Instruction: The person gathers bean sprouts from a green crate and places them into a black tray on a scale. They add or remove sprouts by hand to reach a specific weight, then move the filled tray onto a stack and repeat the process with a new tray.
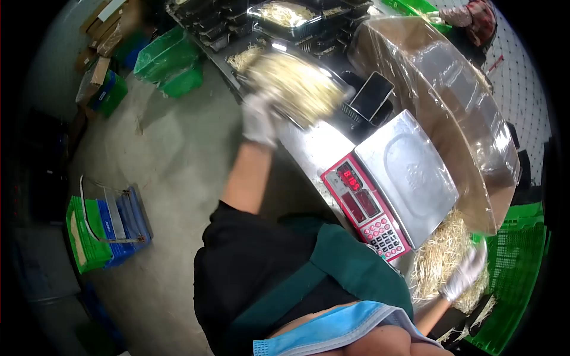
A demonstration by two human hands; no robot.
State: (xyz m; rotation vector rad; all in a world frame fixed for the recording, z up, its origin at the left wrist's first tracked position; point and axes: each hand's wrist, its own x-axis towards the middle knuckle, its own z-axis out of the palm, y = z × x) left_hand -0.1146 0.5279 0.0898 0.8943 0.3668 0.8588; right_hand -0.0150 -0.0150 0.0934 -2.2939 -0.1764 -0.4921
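My left hand [260, 118], in a whitish glove, grips the near edge of a black plastic tray heaped with pale, thin strands [300, 89] that look like enoki mushrooms or sprouts. The tray is blurred by motion and held over the metal bench, left of the scale. At the lower right, my gloved right hand [466, 274] lies with its fingers stretched out against a loose pile of similar strands [438, 258]. Between the two hands stands a red digital scale [409, 184] with a steel pan and lit red digits.
Stacked black trays [285, 15] fill the bench's far end. A phone [372, 98] lies on black trays beside the scale. A plastic-lined box [439, 77] borders the right side, near a green crate [516, 267]. Another person's gloved hand [454, 16] shows at top right. Crates [110, 228] stand on the floor.
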